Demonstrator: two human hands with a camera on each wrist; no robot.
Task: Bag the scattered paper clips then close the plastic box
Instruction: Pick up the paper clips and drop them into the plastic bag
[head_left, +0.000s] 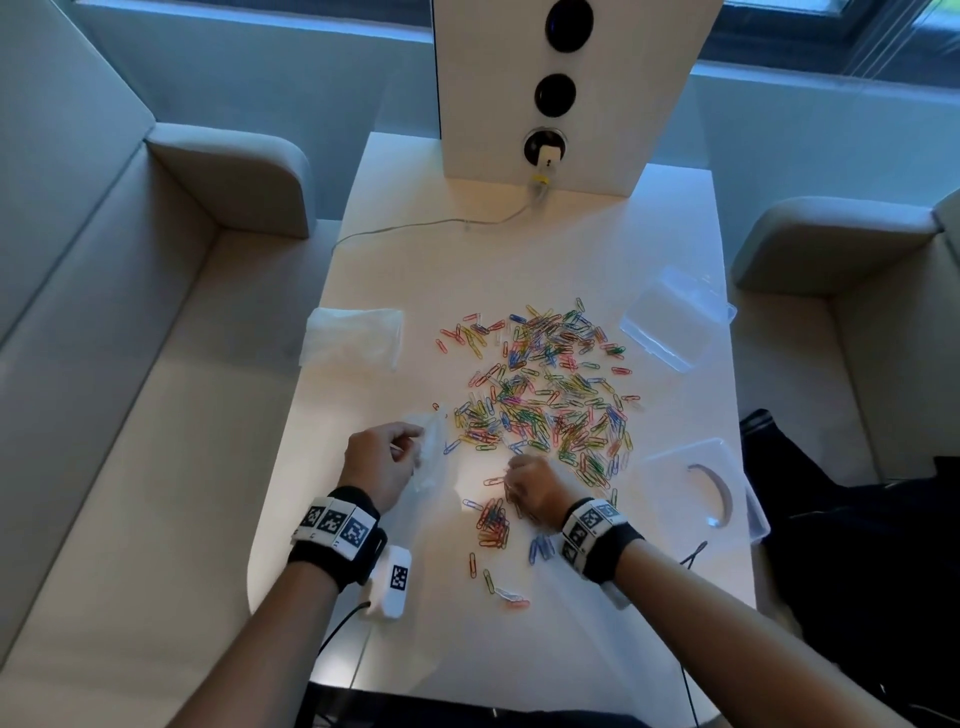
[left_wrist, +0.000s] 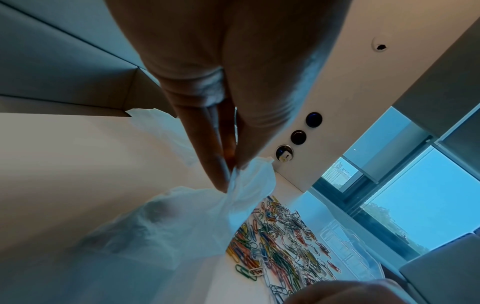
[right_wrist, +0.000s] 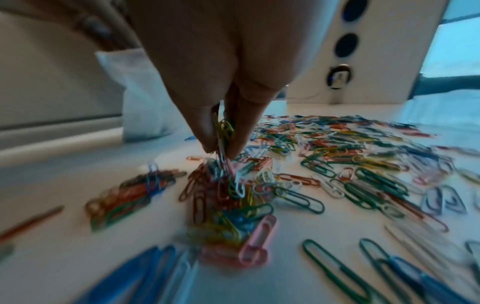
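Observation:
Coloured paper clips (head_left: 545, 395) lie scattered over the middle of the white table (head_left: 519, 249). My left hand (head_left: 384, 457) pinches the rim of a clear plastic bag (head_left: 431, 462) between thumb and fingers, seen close in the left wrist view as bag (left_wrist: 182, 216). My right hand (head_left: 535, 491) pinches a small bunch of clips (right_wrist: 224, 139) just above a heap (right_wrist: 228, 205) at the near edge of the spread. The open clear plastic box (head_left: 711, 493) stands at the right, with a curved strip inside. Its clear lid (head_left: 675, 317) lies further back on the right.
A second crumpled clear bag (head_left: 353, 335) lies at the table's left. A white panel (head_left: 566, 88) with round sockets stands at the back, with a plug and cable (head_left: 431, 226). Grey sofas flank the table. A few stray clips (head_left: 498, 582) lie near the front edge.

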